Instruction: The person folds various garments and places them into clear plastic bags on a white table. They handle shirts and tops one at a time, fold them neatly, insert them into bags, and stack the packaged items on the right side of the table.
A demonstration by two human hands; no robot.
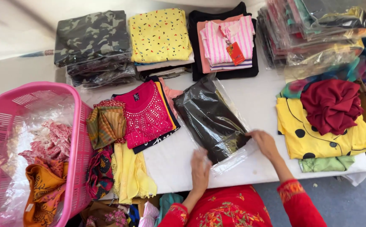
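Note:
A dark folded garment in a clear plastic bag [208, 117] lies slanted on the white table [258, 101]. My left hand [200, 168] rests on the bag's near open end, pressing the plastic. At the bag's right edge, my right hand [265, 143] pinches the plastic with its fingers. Both arms wear red embroidered sleeves.
A pink basket [76, 138] with plastic and cloth stands at the left. Magenta beaded top [147, 113], yellow scarf [130, 172], camouflage packs [92, 40], yellow top [160, 33], striped pink shirt [227, 42], bagged stack [317, 29], maroon cloth on yellow dotted garment [330, 105] surround the bag.

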